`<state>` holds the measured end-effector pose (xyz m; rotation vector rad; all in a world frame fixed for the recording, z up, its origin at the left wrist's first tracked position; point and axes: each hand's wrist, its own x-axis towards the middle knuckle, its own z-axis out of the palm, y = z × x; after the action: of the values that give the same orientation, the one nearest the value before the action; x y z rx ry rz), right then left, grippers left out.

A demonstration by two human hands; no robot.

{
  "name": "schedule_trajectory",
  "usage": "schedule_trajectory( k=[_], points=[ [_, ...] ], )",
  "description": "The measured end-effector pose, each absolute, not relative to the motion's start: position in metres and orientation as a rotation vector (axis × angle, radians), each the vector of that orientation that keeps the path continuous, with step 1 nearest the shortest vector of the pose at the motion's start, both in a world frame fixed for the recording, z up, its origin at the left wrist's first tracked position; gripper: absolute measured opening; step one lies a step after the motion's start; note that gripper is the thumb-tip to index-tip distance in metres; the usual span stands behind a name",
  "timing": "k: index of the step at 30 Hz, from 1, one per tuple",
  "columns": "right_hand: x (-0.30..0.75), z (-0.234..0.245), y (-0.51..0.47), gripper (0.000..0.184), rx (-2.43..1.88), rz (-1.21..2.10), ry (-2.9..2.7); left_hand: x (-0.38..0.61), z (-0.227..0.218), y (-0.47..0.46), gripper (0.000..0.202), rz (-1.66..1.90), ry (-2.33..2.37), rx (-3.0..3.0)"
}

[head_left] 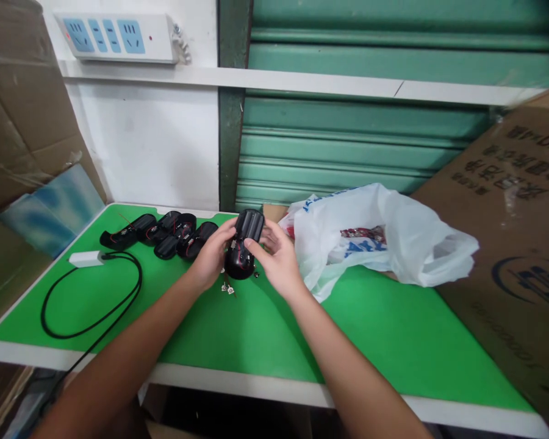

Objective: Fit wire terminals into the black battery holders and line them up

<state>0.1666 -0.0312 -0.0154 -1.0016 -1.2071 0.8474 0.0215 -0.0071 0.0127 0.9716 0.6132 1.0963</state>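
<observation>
Between my two hands is a black plastic housing [241, 261] with a ribbed upper part and a rounded lower part; a thin red wire shows inside it. My left hand [211, 251] grips its left side. Its right side is held by my right hand [277, 253], with the thumb across the middle. Just below the housing, small white parts on wires [229, 289] are visible over the green mat. To the left of my left hand lie several similar black housings [167, 235], also with red wires.
A white plug block [86, 259] with a looped black cable [137, 292] lies on the green mat [265, 341] at left. At right sits a white plastic bag [348, 238]. Cardboard boxes [507, 231] flank the table; a power strip [116, 38] hangs on the wall.
</observation>
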Motion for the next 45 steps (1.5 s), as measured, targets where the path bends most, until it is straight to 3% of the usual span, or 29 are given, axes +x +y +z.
schedule_trajectory(
  k=[4,8,14,19,30,39,45],
  points=[
    [0.168,-0.018,-0.028,0.057,-1.023,0.861,-1.235,0.027,0.010,-0.011,0.043,0.994,0.577,0.880],
    [0.173,-0.022,-0.027,0.057,-1.150,0.657,-1.265,0.028,0.006,-0.011,0.046,0.998,0.586,0.875],
    [0.186,-0.022,-0.024,0.032,-1.245,0.613,-1.347,0.011,0.018,0.000,0.037,1.065,0.672,0.855],
    [0.179,-0.023,-0.036,0.007,-1.468,0.416,-1.835,0.004,0.028,0.005,0.040,1.201,0.687,0.777],
    [0.170,-0.015,-0.047,0.015,-1.744,0.031,-2.273,0.009,0.030,-0.002,0.039,1.199,0.689,0.798],
    [0.169,-0.020,-0.047,0.022,-1.672,-0.002,-2.352,0.010,0.024,-0.003,0.045,1.165,0.689,0.846],
    [0.175,-0.017,-0.043,0.013,-1.613,0.114,-2.132,0.008,0.022,-0.006,0.056,1.099,0.595,0.913]
  ],
)
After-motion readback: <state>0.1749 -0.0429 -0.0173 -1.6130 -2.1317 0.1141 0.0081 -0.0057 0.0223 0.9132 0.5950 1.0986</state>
